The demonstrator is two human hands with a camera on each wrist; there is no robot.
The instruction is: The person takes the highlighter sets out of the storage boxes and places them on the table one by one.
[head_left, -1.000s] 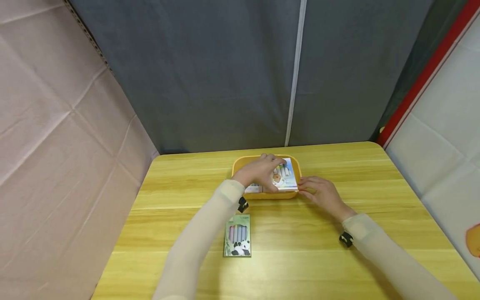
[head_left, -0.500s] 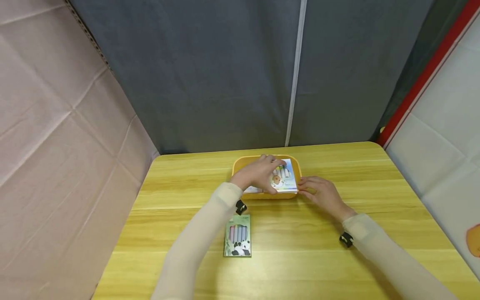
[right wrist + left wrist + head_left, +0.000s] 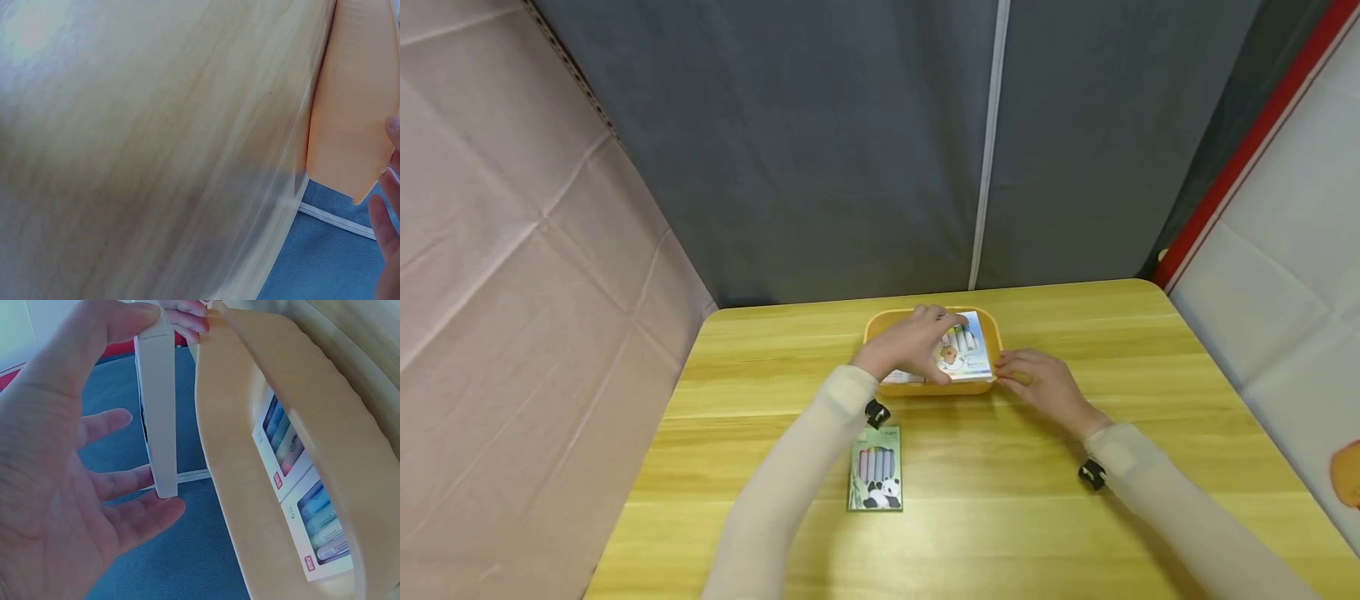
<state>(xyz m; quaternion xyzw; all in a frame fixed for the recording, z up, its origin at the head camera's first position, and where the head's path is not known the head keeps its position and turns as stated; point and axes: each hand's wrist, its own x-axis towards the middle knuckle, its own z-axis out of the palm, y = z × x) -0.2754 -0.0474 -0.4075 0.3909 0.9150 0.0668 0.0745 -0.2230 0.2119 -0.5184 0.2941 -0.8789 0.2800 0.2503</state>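
My left hand (image 3: 906, 346) holds a pale blue and white marker box (image 3: 970, 354) with a bear picture over the yellow plastic basket (image 3: 942, 389). In the left wrist view, the thumb is on one end of this box (image 3: 160, 412) and fingers are on the other, its narrow side facing the camera. Two more white marker boxes lie side by side inside the basket, a nearer box (image 3: 322, 525) and a farther box (image 3: 282, 434), pens showing through their windows. At the basket's right end, my right hand (image 3: 1047, 388) pinches the rim; its fingers show only partly in the right wrist view.
A green marker box (image 3: 876, 469) with a panda picture lies flat on the wooden table (image 3: 1000, 517), in front of the basket and beside the left forearm. Behind the table's far edge hangs a dark grey curtain (image 3: 820, 167). Light cloth walls stand at both sides.
The left wrist has shifted slightly left and toward me, the marker box staying in the hand above the basket. My right hand stays at the basket's right end.
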